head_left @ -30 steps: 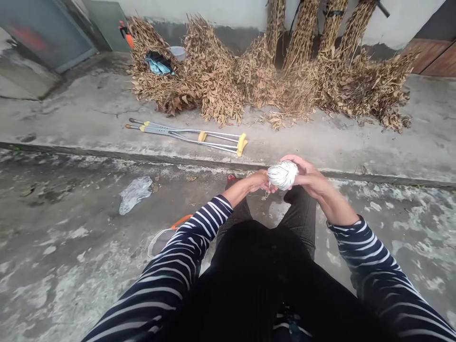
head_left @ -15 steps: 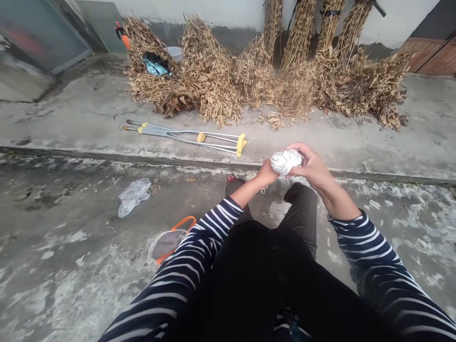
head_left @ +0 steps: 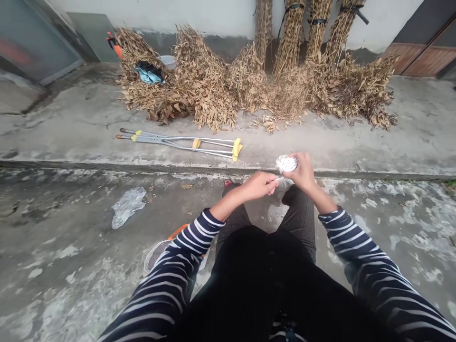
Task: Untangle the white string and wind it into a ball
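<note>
My right hand [head_left: 302, 172] is closed around a ball of white string [head_left: 287, 164] with thin dark lines across it, held above my knees. Just below and left of the ball, my left hand [head_left: 261, 184] pinches what looks like the string's loose white end [head_left: 277, 179]. The fingers of that hand are curled together and apart from the ball.
A pair of crutches [head_left: 178, 140] with yellow pads lies on the raised concrete ledge. Heaps of dried stalks [head_left: 210, 85] line the wall. A clear plastic bag [head_left: 128, 206] and an orange-trimmed bag [head_left: 154, 254] are on the lower ground to my left.
My left hand has come away from the ball and now pinches beside it, palm down. My right hand has turned the ball and holds it alone. The view has shifted slightly.
</note>
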`<state>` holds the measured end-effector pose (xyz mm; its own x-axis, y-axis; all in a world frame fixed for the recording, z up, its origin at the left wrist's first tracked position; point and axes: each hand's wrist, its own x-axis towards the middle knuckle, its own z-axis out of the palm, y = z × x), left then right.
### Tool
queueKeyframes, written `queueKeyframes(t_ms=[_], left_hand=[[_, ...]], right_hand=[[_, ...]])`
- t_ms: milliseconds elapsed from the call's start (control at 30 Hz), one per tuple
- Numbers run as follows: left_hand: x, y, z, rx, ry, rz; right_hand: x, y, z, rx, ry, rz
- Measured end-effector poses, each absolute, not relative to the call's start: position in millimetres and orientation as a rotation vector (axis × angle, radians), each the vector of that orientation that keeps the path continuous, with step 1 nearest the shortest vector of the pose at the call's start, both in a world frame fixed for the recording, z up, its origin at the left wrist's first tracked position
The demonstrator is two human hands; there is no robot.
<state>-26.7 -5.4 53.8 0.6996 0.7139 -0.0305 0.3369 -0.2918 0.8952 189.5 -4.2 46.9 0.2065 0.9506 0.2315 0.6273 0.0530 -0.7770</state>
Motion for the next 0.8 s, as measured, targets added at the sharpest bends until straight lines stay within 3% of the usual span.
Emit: queueKeyframes(t_ms=[200,333,667,800], left_hand=[[-40,49,79,2.364,0.929,0.527],[-30,65,54,2.230,0.821,0.634],[9,49,17,1.472,0.737,0.702],[10,41,19,1.480,0.713,0.641]], right_hand=[[169,-29,34,-1.322,-1.104,1.478],[167,-39,55,-1.125,-1.002,1.770],[180,-19,111,-1.043,-0.956,1.509],[190,8,115,-1.218,-1.051,1.108]])
